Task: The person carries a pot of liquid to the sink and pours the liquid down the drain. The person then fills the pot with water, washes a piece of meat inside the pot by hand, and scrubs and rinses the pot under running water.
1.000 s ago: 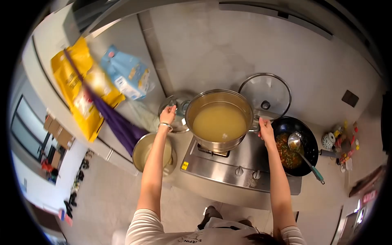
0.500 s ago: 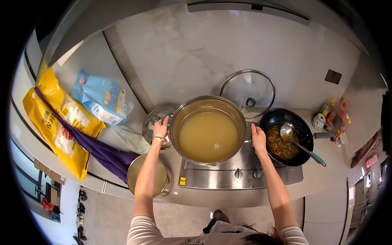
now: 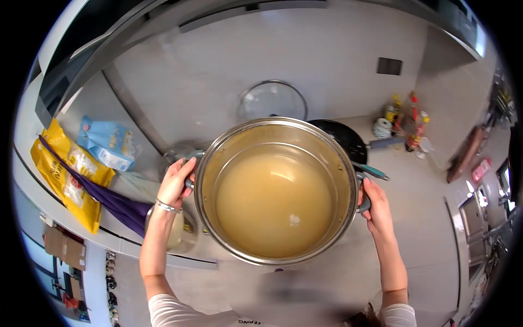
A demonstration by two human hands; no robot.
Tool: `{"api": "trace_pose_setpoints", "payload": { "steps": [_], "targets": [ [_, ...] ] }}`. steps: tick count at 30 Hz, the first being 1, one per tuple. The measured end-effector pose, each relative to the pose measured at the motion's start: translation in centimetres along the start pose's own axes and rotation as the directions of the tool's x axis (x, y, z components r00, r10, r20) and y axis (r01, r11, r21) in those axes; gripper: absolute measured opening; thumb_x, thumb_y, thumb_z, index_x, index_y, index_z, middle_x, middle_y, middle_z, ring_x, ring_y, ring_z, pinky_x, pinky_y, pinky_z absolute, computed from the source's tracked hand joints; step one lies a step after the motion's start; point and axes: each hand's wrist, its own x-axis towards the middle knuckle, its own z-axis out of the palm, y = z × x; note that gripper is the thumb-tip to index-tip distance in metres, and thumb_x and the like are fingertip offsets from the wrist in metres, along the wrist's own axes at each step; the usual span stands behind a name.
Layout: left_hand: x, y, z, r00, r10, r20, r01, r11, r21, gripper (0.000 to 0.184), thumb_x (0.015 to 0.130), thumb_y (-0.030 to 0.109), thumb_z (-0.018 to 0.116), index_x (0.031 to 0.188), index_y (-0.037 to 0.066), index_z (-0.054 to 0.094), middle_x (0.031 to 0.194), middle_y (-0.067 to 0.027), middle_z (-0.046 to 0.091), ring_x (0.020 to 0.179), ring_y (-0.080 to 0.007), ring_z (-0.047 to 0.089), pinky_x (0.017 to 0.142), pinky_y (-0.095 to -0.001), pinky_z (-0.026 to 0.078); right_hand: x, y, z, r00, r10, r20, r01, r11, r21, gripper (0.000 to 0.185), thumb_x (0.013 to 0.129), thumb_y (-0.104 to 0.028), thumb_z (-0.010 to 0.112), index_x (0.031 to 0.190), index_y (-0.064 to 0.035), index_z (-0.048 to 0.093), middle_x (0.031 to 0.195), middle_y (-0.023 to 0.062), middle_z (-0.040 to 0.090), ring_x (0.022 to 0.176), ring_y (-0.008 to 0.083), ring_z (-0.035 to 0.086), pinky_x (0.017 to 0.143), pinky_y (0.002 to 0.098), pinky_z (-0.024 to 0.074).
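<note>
A large two-handled steel pot (image 3: 272, 129) hangs close in front of me, above the stove and the counter's front edge. Cloudy yellowish liquid (image 3: 272, 201) fills part of it. My left hand (image 3: 177, 182) is closed around the pot's left handle. On the other side, my right hand (image 3: 377, 204) grips the grey right handle. Partly hidden behind the pot is a black wok (image 3: 340, 136); the green handle of the ladle (image 3: 373, 171) sticks out beside the pot's rim. The pot covers most of the stove.
A glass lid (image 3: 274, 101) leans on the back wall. A smaller pot (image 3: 182, 231) stands left near the counter edge. Further left lie yellow bags (image 3: 73, 188), a blue bag (image 3: 106, 144) and a purple cloth (image 3: 120, 210). Bottles (image 3: 417, 131) and a patterned jar (image 3: 382, 128) stand back right.
Both hands have raised the pot from the stove and brought it nearer to me, so it looks larger. My view has shifted, and the pot now covers much of the wok.
</note>
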Motion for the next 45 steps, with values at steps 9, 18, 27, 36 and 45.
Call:
{"api": "trace_pose_setpoints", "payload": {
  "steps": [9,18,27,36,45],
  "targets": [
    [-9.2,1.0,26.1,0.947,-0.056,0.317,0.082,0.994,-0.071,0.021,0.089,0.027,0.050,0.085,0.007,0.048,0.058,0.0024,0.047,0.034,-0.0038,0.038,0.028,-0.0151,0.025,-15.9,-8.6,-24.0,0.935,-0.160,-0.317,0.124,0.984,-0.130,0.028,0.093,-0.033,0.042,0.082,-0.0076,0.047,0.058,0.0007,0.051,0.037,0.0023,0.028,0.033,0.0181,0.0192],
    [-12.1,-0.9,57.6,0.649,-0.119,0.752,0.221,0.975,-0.035,0.022,0.089,0.026,0.051,0.086,0.005,0.047,0.058,-0.0013,0.052,0.031,-0.0069,0.041,0.024,-0.0161,0.023,-28.0,-11.2,-48.1,0.606,-0.242,-0.758,0.094,0.968,-0.234,0.030,0.092,-0.036,0.041,0.077,-0.0107,0.050,0.055,-0.0043,0.045,0.044,0.0012,0.033,0.036,0.0182,0.0185],
    [-13.4,-4.9,90.0,0.256,-0.186,0.949,0.215,0.968,0.132,0.033,0.087,0.036,0.051,0.101,0.006,0.047,0.058,-0.0028,0.053,0.032,-0.0088,0.045,0.025,-0.0170,0.027,-33.2,-12.0,-68.8,0.204,-0.319,-0.925,0.086,0.947,-0.308,0.029,0.092,-0.027,0.046,0.073,-0.0055,0.052,0.055,-0.0036,0.043,0.047,0.0035,0.037,0.044,0.0173,0.0258],
    [-19.3,-8.9,113.3,0.132,-0.222,0.966,0.249,0.951,0.184,0.038,0.089,0.039,0.047,0.085,0.002,0.045,0.054,-0.0065,0.054,0.032,-0.0101,0.047,0.026,-0.0201,0.031,-36.5,-15.1,-89.3,-0.016,-0.327,-0.945,-0.120,0.939,-0.323,0.033,0.091,-0.032,0.048,0.069,-0.0082,0.052,0.054,-0.0062,0.040,0.044,0.0025,0.032,0.042,0.0184,0.0224],
    [-25.6,-15.0,124.5,0.249,-0.458,0.853,0.342,0.866,0.365,0.043,0.090,0.042,0.041,0.075,0.002,0.045,0.053,-0.0079,0.053,0.035,-0.0150,0.052,0.029,-0.0224,0.037,-36.5,-15.7,-108.1,0.120,-0.252,-0.960,-0.273,0.922,-0.276,0.036,0.090,-0.034,0.050,0.063,-0.0102,0.051,0.051,-0.0074,0.038,0.043,0.0010,0.031,0.040,0.0185,0.0208]
  ]
}}
